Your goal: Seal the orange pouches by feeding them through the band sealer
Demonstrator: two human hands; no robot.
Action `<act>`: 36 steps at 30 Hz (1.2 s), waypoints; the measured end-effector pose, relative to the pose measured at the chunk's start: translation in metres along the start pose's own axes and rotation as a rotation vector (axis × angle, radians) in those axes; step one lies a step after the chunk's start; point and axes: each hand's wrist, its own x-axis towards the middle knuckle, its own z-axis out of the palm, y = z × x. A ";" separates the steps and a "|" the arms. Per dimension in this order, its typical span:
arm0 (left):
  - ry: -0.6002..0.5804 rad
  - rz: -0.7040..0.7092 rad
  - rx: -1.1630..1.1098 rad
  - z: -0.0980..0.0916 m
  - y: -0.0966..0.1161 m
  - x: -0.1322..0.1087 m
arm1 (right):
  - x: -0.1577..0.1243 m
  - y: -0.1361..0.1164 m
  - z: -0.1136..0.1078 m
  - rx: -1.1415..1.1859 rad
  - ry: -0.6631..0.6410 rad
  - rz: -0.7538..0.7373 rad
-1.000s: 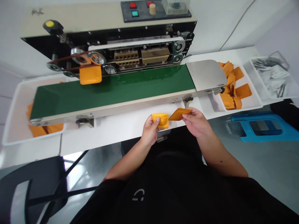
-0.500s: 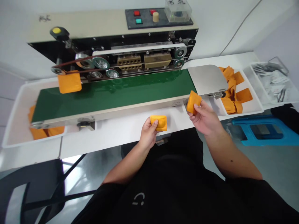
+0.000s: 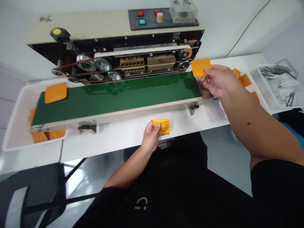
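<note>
Now the right hand (image 3: 219, 80) reaches toward the far right, its grip clamped on the right packet (image 3: 199, 67), thumb laid on the near corner. That orange packet is up by the right end of the green belt (image 3: 123, 95), just beside the rollers (image 3: 184, 54) of the machine (image 3: 83, 23); whether it touches them, I cannot tell. Hand and forearm hide most of the metal plate (image 3: 205, 91) at the belt's right end.

Meanwhile the left hand (image 3: 151, 134) is on the near side, over the near edge of the white counter (image 3: 128, 134). Its grip is clamped on the left packet (image 3: 164, 125), the thumb pressed on its face; whether more lie beneath it, I cannot tell. The two hands are well apart.

Another orange packet, the far-left packet (image 3: 55, 92), lies at the left end of the belt, along its far edge. Below that end, the left bin (image 3: 15, 134) holds more of the same. On the right, partly behind the forearm, the right bin (image 3: 264, 98) holds loose orange packets, and a tray (image 3: 270, 95) of silvery sachets (image 3: 282, 80) stands to its right. On the machine's far side, a panel (image 3: 150, 23) carries red buttons (image 3: 140, 13), a green button (image 3: 142, 22) and a knob (image 3: 160, 17).
</note>
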 end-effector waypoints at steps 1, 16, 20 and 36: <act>0.000 0.002 0.000 0.000 0.000 0.000 | 0.005 -0.001 0.002 -0.004 -0.009 0.002; 0.007 0.009 0.016 -0.003 0.005 0.002 | 0.001 -0.011 0.049 -0.159 -0.139 -0.002; 0.007 0.021 -0.017 -0.005 0.003 0.002 | -0.041 0.002 0.032 -0.181 0.010 -0.162; -0.122 0.039 0.020 0.027 -0.003 0.009 | -0.168 0.140 0.021 0.127 -0.243 0.054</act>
